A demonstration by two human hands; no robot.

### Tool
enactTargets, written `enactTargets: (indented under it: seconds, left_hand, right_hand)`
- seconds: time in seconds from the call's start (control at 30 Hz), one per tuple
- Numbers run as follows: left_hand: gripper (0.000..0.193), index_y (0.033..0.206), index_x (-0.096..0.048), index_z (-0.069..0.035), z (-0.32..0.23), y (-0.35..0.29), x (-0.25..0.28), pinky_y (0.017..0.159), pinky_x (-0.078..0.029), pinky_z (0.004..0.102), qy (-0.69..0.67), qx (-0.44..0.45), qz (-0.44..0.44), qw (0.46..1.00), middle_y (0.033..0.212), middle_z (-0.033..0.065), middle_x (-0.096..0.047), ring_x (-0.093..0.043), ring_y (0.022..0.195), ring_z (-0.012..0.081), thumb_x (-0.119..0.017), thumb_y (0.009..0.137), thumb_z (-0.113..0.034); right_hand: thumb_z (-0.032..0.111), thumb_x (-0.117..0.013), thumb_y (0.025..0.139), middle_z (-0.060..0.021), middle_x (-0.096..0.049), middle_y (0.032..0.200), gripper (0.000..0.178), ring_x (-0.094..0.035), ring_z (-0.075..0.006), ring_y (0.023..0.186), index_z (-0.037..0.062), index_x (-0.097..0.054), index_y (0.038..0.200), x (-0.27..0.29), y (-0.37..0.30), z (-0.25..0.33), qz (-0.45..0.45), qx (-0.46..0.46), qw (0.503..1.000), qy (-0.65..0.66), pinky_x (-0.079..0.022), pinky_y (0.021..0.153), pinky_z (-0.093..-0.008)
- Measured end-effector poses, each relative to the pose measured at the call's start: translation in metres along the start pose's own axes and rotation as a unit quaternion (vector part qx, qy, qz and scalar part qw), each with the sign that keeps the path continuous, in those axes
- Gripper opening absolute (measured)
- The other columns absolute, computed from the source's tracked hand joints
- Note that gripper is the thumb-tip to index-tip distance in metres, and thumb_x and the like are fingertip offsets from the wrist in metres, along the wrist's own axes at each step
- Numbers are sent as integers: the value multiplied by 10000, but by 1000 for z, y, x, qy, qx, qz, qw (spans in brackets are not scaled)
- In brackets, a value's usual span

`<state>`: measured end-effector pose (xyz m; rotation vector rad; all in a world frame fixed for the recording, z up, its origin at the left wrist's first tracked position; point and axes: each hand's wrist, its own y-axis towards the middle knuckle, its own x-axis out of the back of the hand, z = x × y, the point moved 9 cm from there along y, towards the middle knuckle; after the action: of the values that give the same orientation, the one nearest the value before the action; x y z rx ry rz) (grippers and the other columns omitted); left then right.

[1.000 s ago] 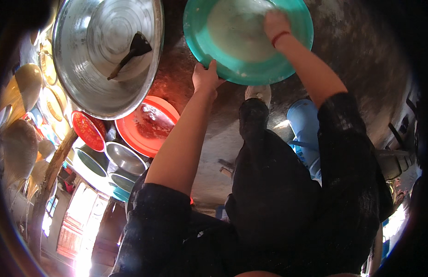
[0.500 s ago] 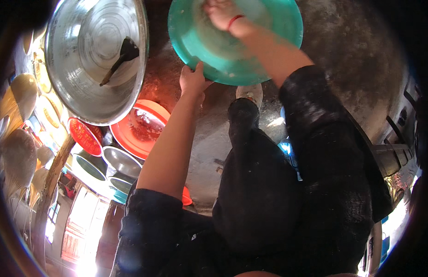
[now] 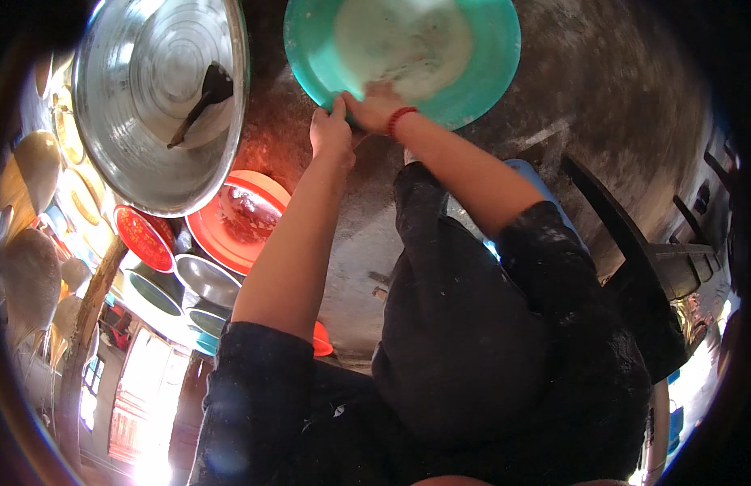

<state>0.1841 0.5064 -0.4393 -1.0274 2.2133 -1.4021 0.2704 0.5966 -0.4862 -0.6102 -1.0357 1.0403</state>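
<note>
A wide green basin [image 3: 493,61] at the top of the view holds a pale, whitish layer [image 3: 416,49] with darker marks in it. I cannot make out whether that layer is liquid or powder. My left hand [image 3: 333,136] grips the basin's near left rim, thumb on top and the other fingers hidden underneath. Right beside it, my right hand [image 3: 381,108], a red band at the wrist, reaches over the near rim. Its thumb points toward the left hand, apart from the fingers, which lie against the inner wall at the edge of the pale layer.
A large metal basin [image 3: 108,105] to the left holds a dark spatula [image 3: 205,101]. Below it are an orange-red basin [image 3: 217,235], a red patterned bowl [image 3: 144,239] and a grey metal bowl [image 3: 207,279]. A black chair-like frame [image 3: 646,267] stands at the right.
My right hand has come from the basin's far part back to its near rim, next to the left hand. The pale layer shows more openly. The view has shifted slightly.
</note>
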Motion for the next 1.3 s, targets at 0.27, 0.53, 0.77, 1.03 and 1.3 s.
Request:
enactTargets:
  seconds: [0.27,0.53,0.77,1.03,1.3]
  left_hand:
    - [557,1430,-453,11,-1,5,5,893,-615,539,-68,51,43,995,1338,229,-601,-690,1093,411,-437,1120,-452]
    - [531,1476,-451,-48,0,3,2,877,-644,522,-65,91,-10,994,1342,197,-608,-704,1088,382,-415,1126,-445]
    - [514,1437,-512,-43,-34,34,33,748,-669,456,73,17,27,997,1270,168,-643,-712,1035,309,-456,1113,-437]
    - [527,1429,-488,-7,-37,32,30,879,-642,510,76,4,23,997,1297,184,-643,-716,1042,347,-476,1113,-428]
    - [562,1382,-557,-18,-56,57,57,726,-656,419,161,-1,-20,987,1279,152,-641,-718,993,307,-519,1080,-490]
  right_hand:
    - [486,-508,1051,-278,-584,1419,583,-579,-400,1323,-45,-591,1278,32,-73,-8,18,232,971,-54,-454,1105,-512]
    - [545,-585,1000,-260,-641,1314,660,-618,-414,1242,-54,-601,1279,35,-92,5,-28,277,948,-152,-489,1040,-512]
    - [387,-689,947,-245,-656,1245,509,-645,-424,1161,-34,-613,1223,-3,-91,-2,-119,350,915,-161,-522,987,-507]
    - [379,-679,873,-201,-744,1035,393,-688,-395,1108,38,-749,1056,30,-101,-46,-115,209,944,-228,-572,875,-526]
    - [346,-670,959,-227,-676,1152,459,-668,-402,1107,-36,-604,1205,-11,-97,34,-136,266,951,-84,-544,965,-494]
